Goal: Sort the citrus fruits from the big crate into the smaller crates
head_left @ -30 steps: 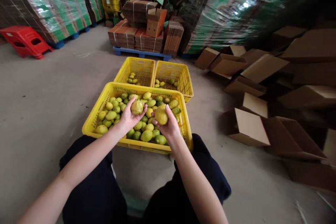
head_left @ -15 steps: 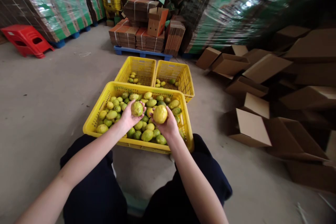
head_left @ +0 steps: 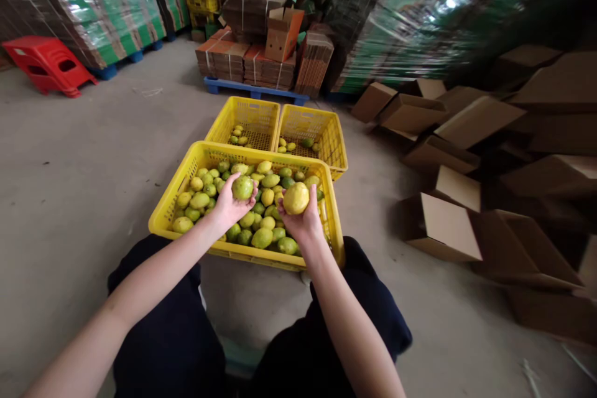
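Left fingers (head_left: 254, 190) cup a green lemon (head_left: 242, 187), right fingers (head_left: 312, 199) a yellow lemon (head_left: 296, 198), crate (head_left: 261, 257) beneath. Seemingly comparing; release needs loosening.

Just the one cam, worn on the head, facing forward and angled down. It's basically right above the lap: dark trouser legs (head_left: 163, 323) fill the bottom of the frame, and the arms run in from the lower corners, with the left hand (head_left: 229, 202) and right hand (head_left: 305, 221) roughly mid-frame. Front yellow plastic crate (head_left: 261, 257) is close, a bit below eye line. Super wide too: red plastic stool (head_left: 46, 65) upper left, open cardboard boxes (head_left: 450, 224) down the right, loaded blue pallet (head_left: 255, 92) further off, top center. Edges look stretched.
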Motion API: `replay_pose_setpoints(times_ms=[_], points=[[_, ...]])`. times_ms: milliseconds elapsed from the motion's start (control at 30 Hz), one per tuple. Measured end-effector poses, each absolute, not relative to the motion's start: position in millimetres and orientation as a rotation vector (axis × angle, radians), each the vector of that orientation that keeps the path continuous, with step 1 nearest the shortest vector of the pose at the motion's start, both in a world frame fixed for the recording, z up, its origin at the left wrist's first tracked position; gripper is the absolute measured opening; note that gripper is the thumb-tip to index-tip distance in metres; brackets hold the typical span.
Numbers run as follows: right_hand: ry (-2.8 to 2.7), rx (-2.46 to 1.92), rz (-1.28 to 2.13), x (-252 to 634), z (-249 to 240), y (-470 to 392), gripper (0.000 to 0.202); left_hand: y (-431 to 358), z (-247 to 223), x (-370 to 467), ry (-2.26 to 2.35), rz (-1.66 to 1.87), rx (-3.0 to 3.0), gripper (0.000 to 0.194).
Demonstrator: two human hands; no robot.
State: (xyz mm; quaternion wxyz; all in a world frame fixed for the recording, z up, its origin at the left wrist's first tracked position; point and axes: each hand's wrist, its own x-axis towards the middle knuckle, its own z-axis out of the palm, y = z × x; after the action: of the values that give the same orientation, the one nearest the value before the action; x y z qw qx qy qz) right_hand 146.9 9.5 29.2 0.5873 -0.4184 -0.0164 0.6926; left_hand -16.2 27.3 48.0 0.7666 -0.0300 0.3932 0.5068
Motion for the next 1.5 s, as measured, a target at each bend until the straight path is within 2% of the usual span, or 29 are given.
replay_pose_setpoints(times_ms=[267,433,500,700,833,1033,1133,1200,1267,1333,1400,1433,1500], points=[[-0.119,-0.900,1.729,144,16,12,0.041,27,48,-15,0.861,1.028,-0.002,0.032],[-0.036,-0.971,1.693,147,19,11,0.012,26,48,-16,0.855,1.043,-0.105,0.039],[-0.040,-0.944,1.678,149,23,9,0.006,26,47,-16,0.830,1.071,-0.126,0.039],[-0.142,-0.880,1.744,150,31,3,0.010,27,39,-16,0.789,1.034,-0.099,0.045],[-0.252,-0.944,1.926,148,33,1,0.027,28,29,-14,0.798,0.934,-0.030,0.053],[-0.345,-1.094,1.964,146,34,4,0.046,27,18,-10,0.847,0.848,0.106,0.046],[-0.417,-1.104,1.916,148,35,6,0.044,22,19,-11,0.873,0.866,0.210,0.037],[-0.468,-1.088,1.858,151,35,5,0.032,16,22,-12,0.865,0.935,0.300,0.029],[-0.533,-1.067,1.762,153,36,2,0.020,9,26,-13,0.833,1.042,0.384,0.036],[-0.626,-1.062,1.588,155,36,-2,0.038,4,31,-13,0.822,1.158,0.456,0.050],[-0.773,-1.092,1.343,157,37,-7,0.058,1,36,-12,0.841,1.248,0.525,0.057],[-0.862,-1.114,1.211,159,38,-9,0.062,1,39,-12,0.847,1.269,0.555,0.057],[-1.068,-1.146,0.985,161,39,-14,0.058,1,43,-11,0.845,1.264,0.594,0.054]])
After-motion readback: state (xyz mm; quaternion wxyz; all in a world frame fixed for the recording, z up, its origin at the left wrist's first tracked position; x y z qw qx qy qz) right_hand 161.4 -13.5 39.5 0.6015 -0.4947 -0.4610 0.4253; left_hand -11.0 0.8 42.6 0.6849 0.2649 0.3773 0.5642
